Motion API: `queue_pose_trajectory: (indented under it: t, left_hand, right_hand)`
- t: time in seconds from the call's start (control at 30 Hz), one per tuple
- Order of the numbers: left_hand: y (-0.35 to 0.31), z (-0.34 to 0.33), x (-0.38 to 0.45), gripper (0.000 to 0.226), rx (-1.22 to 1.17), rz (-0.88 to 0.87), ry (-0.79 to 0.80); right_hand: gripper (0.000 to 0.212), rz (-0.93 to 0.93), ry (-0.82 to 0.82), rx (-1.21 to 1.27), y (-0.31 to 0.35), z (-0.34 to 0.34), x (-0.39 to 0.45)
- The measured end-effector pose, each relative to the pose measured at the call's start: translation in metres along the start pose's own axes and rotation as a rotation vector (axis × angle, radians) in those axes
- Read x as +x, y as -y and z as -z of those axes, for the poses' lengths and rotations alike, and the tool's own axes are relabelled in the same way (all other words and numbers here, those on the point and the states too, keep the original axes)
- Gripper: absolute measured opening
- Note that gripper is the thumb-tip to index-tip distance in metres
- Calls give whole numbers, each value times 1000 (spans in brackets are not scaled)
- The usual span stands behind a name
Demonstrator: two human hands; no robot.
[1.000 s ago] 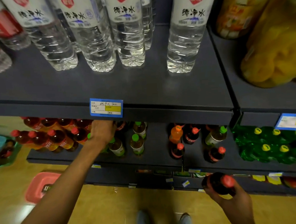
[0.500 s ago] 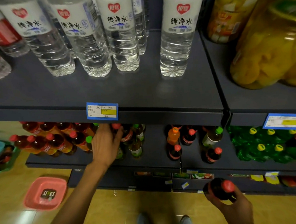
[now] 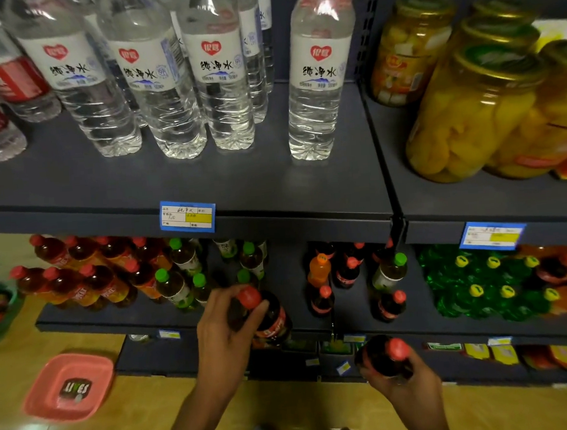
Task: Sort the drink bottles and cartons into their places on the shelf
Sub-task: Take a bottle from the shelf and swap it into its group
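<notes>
Red caps: I see two dark cola bottles with red caps, one in each of my hands.
Left hand: my left hand [image 3: 226, 333] is wrapped around the neck of a cola bottle [image 3: 269, 316], with fingers just under its cap.
Where that bottle is: it is at the front edge of the middle shelf [image 3: 81, 321], in the gap between the green cap bottles and the small colas.
Right hand: my right hand [image 3: 404, 381] is gripping the second cola bottle [image 3: 382, 359] from below. It is lower down, in front of the bottom shelf, not on any shelf.
Green cap bottles: a group of tea bottles [image 3: 176, 286] stands just left of my left hand.
Red tea bottles: rows of them [image 3: 88, 278] fill the left end of the middle shelf.
Small colas: a few [image 3: 387, 305] stand to the right of the gap, with one orange bottle [image 3: 319, 271] behind them.
Top shelf: big water bottles [image 3: 317, 88] stand upright, and fruit jars [image 3: 463, 115] sit on the right.
Floor: a pink basket [image 3: 69, 387] lies on the wooden floor at the left.
Green bottles: a packed bunch with yellow caps [image 3: 481, 281] is far right.
</notes>
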State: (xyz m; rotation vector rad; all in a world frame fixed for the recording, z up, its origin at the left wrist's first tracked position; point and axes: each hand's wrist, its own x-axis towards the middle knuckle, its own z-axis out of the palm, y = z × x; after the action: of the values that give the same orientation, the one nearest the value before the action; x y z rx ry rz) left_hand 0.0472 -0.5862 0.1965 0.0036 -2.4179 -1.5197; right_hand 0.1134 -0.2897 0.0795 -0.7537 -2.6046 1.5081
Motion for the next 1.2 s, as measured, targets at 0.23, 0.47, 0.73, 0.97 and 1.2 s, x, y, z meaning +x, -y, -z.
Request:
queue_pose_trajectory:
  t: [0.23, 0.47, 0.73, 0.97, 1.2]
  left_hand:
    - [-4, -10, -13, 32, -124, 48, 24]
    - [-2, -16, -11, 35, -138, 43, 30]
    - [-1, -27, -7, 41, -158, 97, 90]
    - [8, -65, -16, 45, -106, 58, 174]
    - [13, -166, -25, 37, -45, 133, 117]
  right_hand:
    - [66, 54, 36, -17, 1, 0, -7]
    - [64, 92, 61, -5, 8, -5, -13]
    - [61, 114, 78, -37, 12, -7, -16]
    - [61, 123, 8, -51, 0, 12, -6]
    - [66, 92, -17, 8, -63, 65, 15]
